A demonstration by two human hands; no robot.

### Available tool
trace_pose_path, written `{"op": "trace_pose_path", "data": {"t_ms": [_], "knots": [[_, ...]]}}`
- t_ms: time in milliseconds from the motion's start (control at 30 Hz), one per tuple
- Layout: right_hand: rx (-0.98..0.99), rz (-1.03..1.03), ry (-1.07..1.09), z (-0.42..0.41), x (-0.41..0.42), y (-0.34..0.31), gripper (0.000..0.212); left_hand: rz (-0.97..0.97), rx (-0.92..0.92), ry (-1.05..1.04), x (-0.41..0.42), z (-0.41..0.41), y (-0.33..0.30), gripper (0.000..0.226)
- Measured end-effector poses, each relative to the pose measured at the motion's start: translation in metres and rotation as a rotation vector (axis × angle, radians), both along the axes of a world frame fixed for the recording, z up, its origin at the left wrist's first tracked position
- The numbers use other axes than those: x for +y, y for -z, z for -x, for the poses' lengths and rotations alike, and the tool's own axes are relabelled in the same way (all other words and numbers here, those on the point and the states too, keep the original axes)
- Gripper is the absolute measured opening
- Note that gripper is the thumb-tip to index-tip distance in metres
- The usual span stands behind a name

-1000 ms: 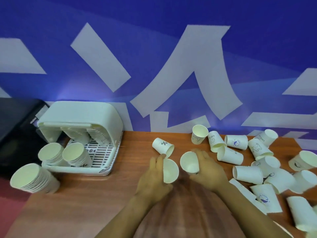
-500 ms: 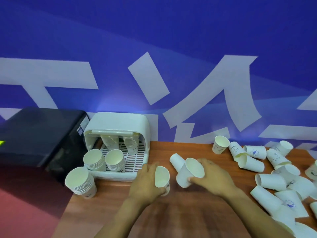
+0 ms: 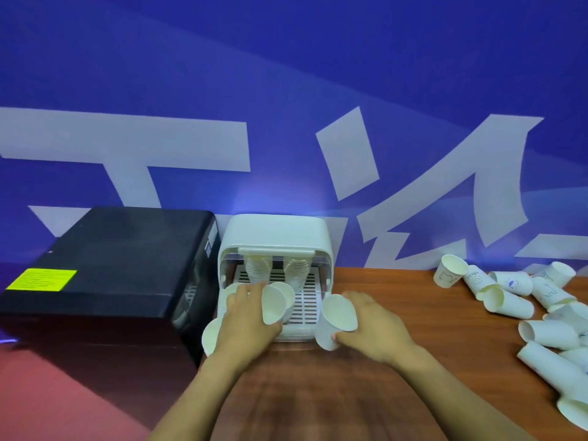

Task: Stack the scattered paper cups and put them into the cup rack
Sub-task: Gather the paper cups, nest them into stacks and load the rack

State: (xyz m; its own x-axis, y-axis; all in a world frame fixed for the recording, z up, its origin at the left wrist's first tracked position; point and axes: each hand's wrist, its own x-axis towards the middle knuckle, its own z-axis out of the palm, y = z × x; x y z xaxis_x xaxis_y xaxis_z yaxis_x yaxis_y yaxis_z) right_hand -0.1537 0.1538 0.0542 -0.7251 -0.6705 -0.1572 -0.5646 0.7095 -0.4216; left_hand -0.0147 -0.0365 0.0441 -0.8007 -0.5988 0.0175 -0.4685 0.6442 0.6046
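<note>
**Two cups in hand, rack right in front, big pile left over**

So here's the setup. The left hand (image 3: 246, 319) is curled round one paper cup (image 3: 273, 304), mouth tipped toward the camera, and it's hovering right over the front lip of the cup rack (image 3: 276, 232). The right hand (image 3: 370, 326) has its fingers wrapped on a second cup (image 3: 335, 315), also tilted mouth-up, just beside the rack's front right corner. My guess is both are held open-end-up so one can be dropped into the other, or straight onto a stack.

The rack sits at the table's (image 3: 397, 297) back left, hard against a black box (image 3: 105, 265) that stands off the left edge. Inside, on the slatted tray, there are stacks lying slanted toward the back, plus a couple of stacks near the front that the left hand partly hides. Another stack of cups (image 3: 210, 337) pokes out below the left wrist, near the table's front left edge; can't tell if it's touching the rack.

The scattered cups (image 3: 509, 300) are mostly on their sides along the right edge, well apart from the rack. So plenty left to do, I'd say.
</note>
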Motion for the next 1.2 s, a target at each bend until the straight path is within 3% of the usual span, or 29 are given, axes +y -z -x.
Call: {"op": "trace_pose_path", "data": {"t_ms": [133,300,567,1200], "knots": [[0.040,0.037,-0.025,-0.011,-0.038,-0.008,0.079,0.022,-0.020,-0.021,-0.032,-0.011,-0.009,0.082],[0.088,0.138,-0.050,-0.014,-0.079,-0.015,0.075,0.057,0.014,-0.044,-0.063,-0.006,-0.012,0.078],[0.089,0.118,-0.019,-0.006,-0.109,0.008,0.075,0.016,-0.002,-0.041,-0.084,0.001,0.004,0.073],[-0.052,-0.158,-0.104,0.007,-0.118,0.045,0.082,-0.062,-0.320,0.060,-0.087,0.025,0.047,0.082]]}}
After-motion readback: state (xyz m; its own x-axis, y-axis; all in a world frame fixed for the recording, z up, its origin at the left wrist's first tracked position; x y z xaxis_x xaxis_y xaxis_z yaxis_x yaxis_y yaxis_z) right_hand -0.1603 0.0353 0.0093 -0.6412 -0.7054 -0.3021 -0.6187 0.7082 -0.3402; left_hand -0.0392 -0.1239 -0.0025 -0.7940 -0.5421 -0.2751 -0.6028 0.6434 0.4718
